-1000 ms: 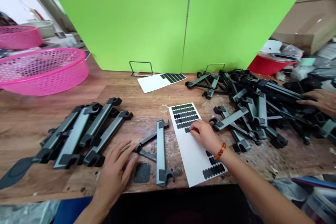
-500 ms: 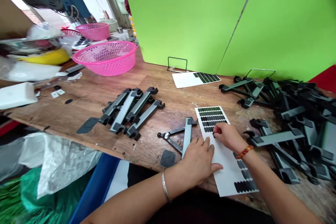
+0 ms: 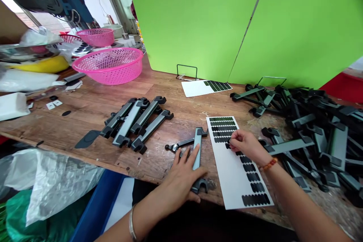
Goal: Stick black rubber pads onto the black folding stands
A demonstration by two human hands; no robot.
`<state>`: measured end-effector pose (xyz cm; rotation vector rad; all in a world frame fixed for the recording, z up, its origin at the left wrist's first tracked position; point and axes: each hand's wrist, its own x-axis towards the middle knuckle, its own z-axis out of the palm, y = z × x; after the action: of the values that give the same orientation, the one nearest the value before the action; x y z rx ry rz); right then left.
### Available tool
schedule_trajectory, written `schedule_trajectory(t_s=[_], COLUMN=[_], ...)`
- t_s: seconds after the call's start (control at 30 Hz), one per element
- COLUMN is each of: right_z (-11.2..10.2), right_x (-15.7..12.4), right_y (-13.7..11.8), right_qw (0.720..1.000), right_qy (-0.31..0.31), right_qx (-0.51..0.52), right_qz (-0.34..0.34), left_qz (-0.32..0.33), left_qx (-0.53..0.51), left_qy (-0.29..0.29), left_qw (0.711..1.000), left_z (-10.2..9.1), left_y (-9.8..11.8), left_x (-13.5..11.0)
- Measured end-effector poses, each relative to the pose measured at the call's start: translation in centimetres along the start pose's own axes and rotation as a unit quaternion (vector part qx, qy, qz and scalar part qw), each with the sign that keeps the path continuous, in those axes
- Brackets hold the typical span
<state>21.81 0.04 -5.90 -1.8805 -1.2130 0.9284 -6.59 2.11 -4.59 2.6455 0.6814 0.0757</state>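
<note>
Head view: the left hand [image 3: 181, 176] lies open and flat, fingers spread, on a grey bracket [image 3: 197, 144] that rests lengthwise on the wooden table [image 3: 85, 98]. The bracket's hooked near end sits close to the table's front edge, and a thin black arm angles out from it to the left.

Just to the right lies a white sheet [image 3: 231, 176] with rows of black stickers. Its long left edge runs beside the bracket without touching it, and its near corner comes close to the table's front edge. The right hand [image 3: 245, 145] rests on the sheet's right edge, thumb and forefinger pinched shut on a black sticker [image 3: 227, 146] just below the full rows.

A pile of brackets [image 3: 312, 121] crowds in just beside the right wrist, leaving little room on that side. To the left, a row of brackets [image 3: 136, 121] lies well apart from the left hand, with bare wood between. More bare wood opens toward the pink basket [image 3: 109, 64] and up to a second sheet [image 3: 198, 87] at the foot of the green screen [image 3: 198, 19].
</note>
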Motion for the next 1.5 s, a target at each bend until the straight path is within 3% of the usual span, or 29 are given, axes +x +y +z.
schedule_trajectory(t_s=[0.07, 0.13, 0.17, 0.23, 0.3, 0.4, 0.5, 0.57, 0.6, 0.67, 0.8, 0.87, 0.97, 1.07, 1.2, 1.5], right_z=[-2.3, -4.7, -5.7, -6.4, -5.3, -1.7, 1.9, 3.6, 4.3, 5.4, 6.9, 7.3, 7.5, 7.6, 8.2, 8.9], right_x=[0.5, 0.8, 0.8, 0.4, -0.3, -1.4, -2.0, -2.2, -2.3, -2.3, -2.3, -2.0, -1.3, -0.6, -0.1, 0.3], right_y=[-2.1, -4.8, -6.1, -8.2, -9.2, -9.0, -8.2, -7.8, -7.6, -7.4, -6.9, -6.6, -6.0, -5.7, -5.9, -6.0], right_qw=[0.998, 0.984, 0.973, 0.966, 0.976, 0.992, 0.993, 0.987, 0.983, 0.976, 0.973, 0.973, 0.972, 0.971, 0.969, 0.961], right_qy=[0.039, 0.136, 0.173, 0.187, 0.140, 0.040, -0.044, -0.095, -0.118, -0.158, -0.206, -0.217, -0.226, -0.236, -0.245, -0.273], right_qx=[0.037, 0.082, 0.099, 0.101, 0.081, 0.070, 0.099, 0.126, 0.138, 0.148, 0.104, 0.077, 0.055, 0.033, -0.010, -0.014], right_qz=[-0.027, -0.084, -0.114, -0.147, -0.146, -0.097, -0.044, -0.023, -0.015, -0.002, 0.011, 0.016, 0.020, 0.021, 0.034, 0.050], left_qz=[0.024, 0.037, 0.032, 0.007, -0.017, -0.033, -0.067, -0.101, -0.120, -0.158, -0.225, -0.218, -0.161, -0.123, -0.148, -0.146], left_qx=[-0.016, -0.067, -0.106, -0.210, -0.335, -0.529, -0.669, -0.702, -0.700, -0.659, -0.421, -0.269, -0.155, -0.112, -0.046, -0.062], left_qy=[0.000, 0.024, 0.051, 0.143, 0.270, 0.392, 0.398, 0.385, 0.375, 0.348, 0.321, 0.316, 0.258, 0.193, 0.155, 0.154], left_qw=[1.000, 0.997, 0.993, 0.967, 0.903, 0.751, 0.623, 0.590, 0.596, 0.648, 0.818, 0.883, 0.940, 0.967, 0.976, 0.975], left_z=[-0.5, -1.5, -2.1, -3.4, -4.1, -3.6, -1.4, 0.0, 0.5, 1.0, 0.8, 0.4, 0.2, 0.5, 1.3, 1.8], left_y=[-0.4, -0.7, -0.8, -1.1, -1.5, -2.0, -2.2, -2.3, -2.4, -2.6, -2.9, -2.6, -1.6, -0.6, -0.6, -1.4], left_x=[-0.3, -0.5, -0.6, -0.9, -1.1, -1.5, -2.5, -3.7, -4.4, -6.0, -8.0, -7.7, -5.7, -2.7, 0.3, -0.2])
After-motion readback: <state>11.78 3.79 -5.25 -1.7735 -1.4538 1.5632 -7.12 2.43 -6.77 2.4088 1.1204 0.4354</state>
